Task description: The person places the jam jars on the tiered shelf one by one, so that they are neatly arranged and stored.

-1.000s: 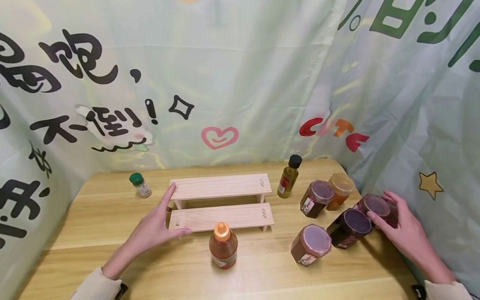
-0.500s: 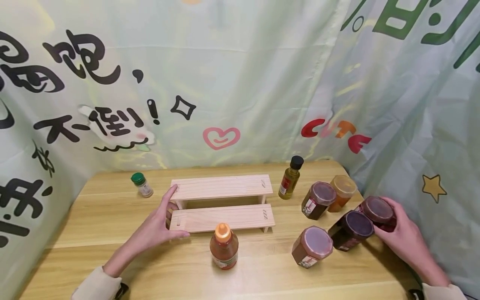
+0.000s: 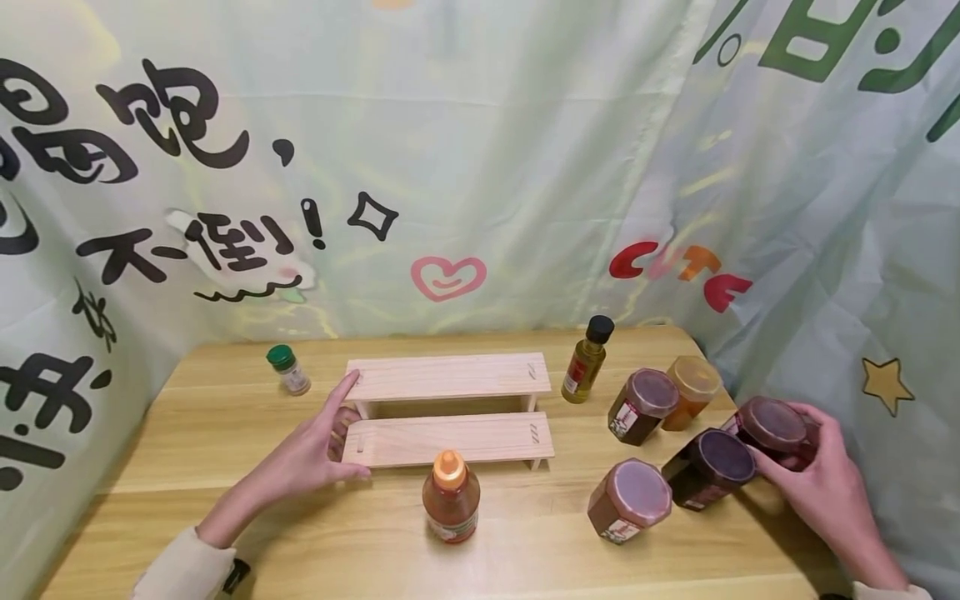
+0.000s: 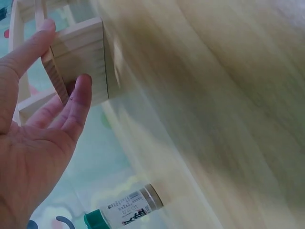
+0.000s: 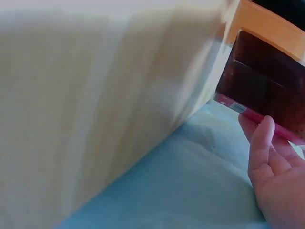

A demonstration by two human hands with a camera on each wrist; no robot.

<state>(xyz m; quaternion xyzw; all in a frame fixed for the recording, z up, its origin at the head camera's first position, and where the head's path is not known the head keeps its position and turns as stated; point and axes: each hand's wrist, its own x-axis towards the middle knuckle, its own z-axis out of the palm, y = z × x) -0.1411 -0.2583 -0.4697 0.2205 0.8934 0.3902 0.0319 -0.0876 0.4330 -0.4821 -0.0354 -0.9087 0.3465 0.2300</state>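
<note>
My left hand (image 3: 315, 442) holds the left end of a pale two-step wooden rack (image 3: 450, 375). Its index finger lies at the upper shelf's corner, the thumb at the front of the lower shelf; in the left wrist view curled fingers (image 4: 78, 105) meet the end board (image 4: 78, 62). At the table's right edge my right hand (image 3: 828, 487) grips a dark red jam jar (image 3: 768, 425), thumb in front and fingers around the far side. A nearly black jar (image 3: 712, 467) overlaps it on the left. In the right wrist view, fingertips touch the gripped jar (image 5: 267, 76) by its label.
A sauce bottle (image 3: 452, 500) with an orange cap stands before the rack. Two reddish-brown jars (image 3: 628, 500), an amber jar (image 3: 690, 392) and an oil bottle (image 3: 585, 362) occupy the right side. A green-capped shaker (image 3: 288, 371) is back left. Printed cloth (image 3: 487, 167) hangs behind.
The right hand's fingers and thumb have closed around the dark red jar, which has shifted slightly right. The left hand stays on the rack. The head view has turned slightly left.
</note>
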